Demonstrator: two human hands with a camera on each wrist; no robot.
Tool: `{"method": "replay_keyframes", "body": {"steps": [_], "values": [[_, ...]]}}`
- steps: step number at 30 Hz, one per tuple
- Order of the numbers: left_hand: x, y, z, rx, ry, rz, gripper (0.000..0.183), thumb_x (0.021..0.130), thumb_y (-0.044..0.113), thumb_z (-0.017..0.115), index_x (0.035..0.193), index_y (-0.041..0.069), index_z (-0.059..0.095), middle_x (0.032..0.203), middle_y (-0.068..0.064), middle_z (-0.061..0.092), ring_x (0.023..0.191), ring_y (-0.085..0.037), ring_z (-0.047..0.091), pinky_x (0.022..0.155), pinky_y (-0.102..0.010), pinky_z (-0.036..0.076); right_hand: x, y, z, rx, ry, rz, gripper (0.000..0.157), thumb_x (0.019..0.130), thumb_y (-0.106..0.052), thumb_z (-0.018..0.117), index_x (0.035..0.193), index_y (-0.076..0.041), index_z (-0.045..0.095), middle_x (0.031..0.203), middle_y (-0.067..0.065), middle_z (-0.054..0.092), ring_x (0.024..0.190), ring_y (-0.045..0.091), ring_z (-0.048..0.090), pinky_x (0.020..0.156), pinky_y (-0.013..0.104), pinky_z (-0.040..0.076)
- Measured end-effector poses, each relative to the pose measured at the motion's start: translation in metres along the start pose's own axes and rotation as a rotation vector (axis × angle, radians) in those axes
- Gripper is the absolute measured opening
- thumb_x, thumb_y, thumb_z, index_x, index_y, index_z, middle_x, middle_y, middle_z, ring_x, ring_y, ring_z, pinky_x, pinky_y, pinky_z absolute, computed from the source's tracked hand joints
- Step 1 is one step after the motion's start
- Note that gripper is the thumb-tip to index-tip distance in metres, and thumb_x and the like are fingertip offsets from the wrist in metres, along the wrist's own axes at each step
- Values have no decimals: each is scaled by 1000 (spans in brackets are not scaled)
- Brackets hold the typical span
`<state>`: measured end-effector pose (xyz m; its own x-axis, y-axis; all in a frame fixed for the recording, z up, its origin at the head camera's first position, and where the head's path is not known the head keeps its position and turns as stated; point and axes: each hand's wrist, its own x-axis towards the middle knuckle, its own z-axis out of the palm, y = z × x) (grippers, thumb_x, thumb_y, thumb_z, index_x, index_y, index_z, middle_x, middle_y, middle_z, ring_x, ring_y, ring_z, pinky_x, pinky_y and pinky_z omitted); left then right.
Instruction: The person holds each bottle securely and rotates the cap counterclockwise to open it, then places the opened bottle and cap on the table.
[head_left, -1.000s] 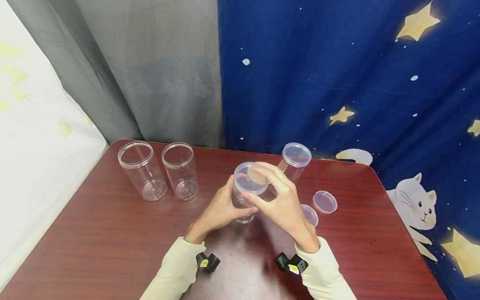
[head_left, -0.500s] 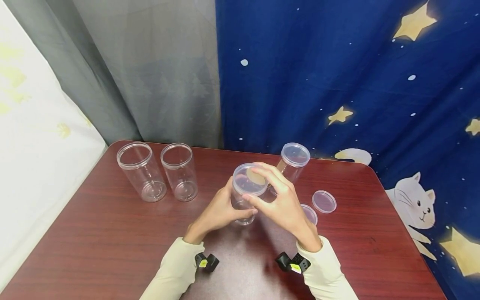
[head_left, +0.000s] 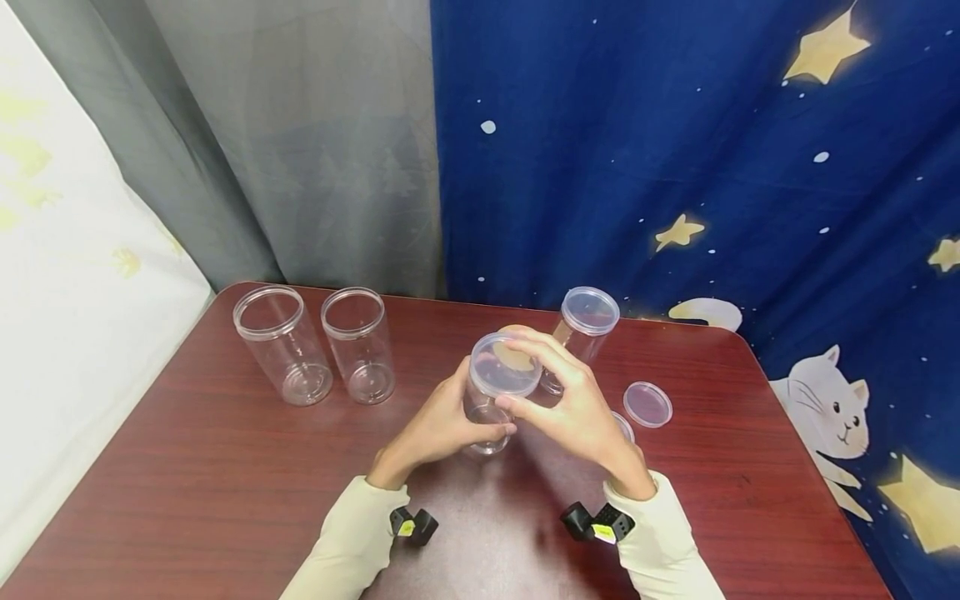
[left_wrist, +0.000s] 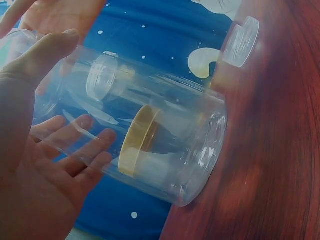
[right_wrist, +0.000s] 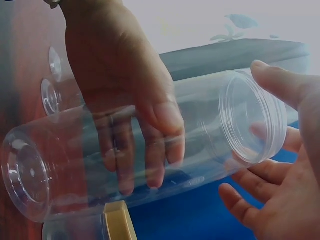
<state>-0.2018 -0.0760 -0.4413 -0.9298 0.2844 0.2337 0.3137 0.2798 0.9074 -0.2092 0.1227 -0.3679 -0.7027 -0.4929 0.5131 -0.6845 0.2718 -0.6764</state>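
Observation:
Between both hands a tall clear plastic jar (head_left: 487, 411) stands nearly upright, a translucent lid (head_left: 501, 379) on its top. My left hand (head_left: 438, 421) grips the jar's body, thumb in front and fingers behind. From the right, my right hand (head_left: 573, 408) holds the lid's edge, with its thumb near and its fingers over the far side. The right wrist view has the right hand (right_wrist: 280, 195) curved round the lidded end. Just behind stands another jar with a yellow lid (right_wrist: 119, 220), partly hidden in the head view.
Two clear jars without lids, one at the far left (head_left: 273, 350) and one beside it (head_left: 358, 350), stand on the red-brown table (head_left: 225, 483). A lidded jar (head_left: 591, 312) is behind the right hand. One loose lid (head_left: 648, 404) lies at right; another (head_left: 624, 427) is partly covered.
The right hand and wrist have shifted slightly right, turning a little at the lid. The lidded top of the jar has moved slightly right and nearer. The left hand keeps its grip.

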Motion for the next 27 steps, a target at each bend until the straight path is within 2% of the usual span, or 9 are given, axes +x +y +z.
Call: {"method": "replay_keyframes", "body": {"steps": [5,10,15,17,20,24,27], "values": [[1,0,1,4,-14,2,89,68,30,90,141,23,40,120,3,64,108,-12,60,97,-39,48,-2,2,-5,37,-39,27,61,78,-14,85,133,-19,60,143,-3,53,134,16,48,110,29,38],[1,0,2,2,-22,14,89,68,29,90,142,23,40,120,3,64,108,-11,61,96,-39,48,-4,3,-9,53,-75,62,60,80,-14,83,135,-19,58,147,3,49,137,16,44,112,28,36],[2,0,3,0,-24,25,91,69,28,90,143,23,38,122,3,63,110,-12,60,97,-40,48,-6,3,-8,45,-89,33,64,81,-11,82,139,-17,55,152,6,43,140,20,41,113,32,35],[2,0,3,1,-21,28,92,69,28,91,144,23,38,123,3,62,111,-12,59,98,-40,47,-7,1,-6,-1,-57,19,69,78,-13,84,140,-17,54,154,6,41,140,22,41,112,35,36],[1,1,3,2,-8,31,92,68,29,91,144,22,38,123,2,62,111,-13,59,99,-41,47,-10,-3,-2,-127,35,19,76,73,-21,88,141,-20,54,152,4,42,138,23,43,110,40,38],[0,1,3,10,-1,29,91,68,30,91,143,21,39,122,2,63,111,-12,60,98,-41,48,-16,-8,8,-269,156,60,79,72,-32,89,141,-25,54,146,3,48,130,21,52,102,45,46],[-1,0,3,14,-9,30,92,69,28,91,144,19,39,123,1,62,111,-13,59,99,-40,48,-20,-10,15,-334,206,87,80,72,-37,88,142,-27,53,141,1,51,122,20,58,94,46,50]]}}
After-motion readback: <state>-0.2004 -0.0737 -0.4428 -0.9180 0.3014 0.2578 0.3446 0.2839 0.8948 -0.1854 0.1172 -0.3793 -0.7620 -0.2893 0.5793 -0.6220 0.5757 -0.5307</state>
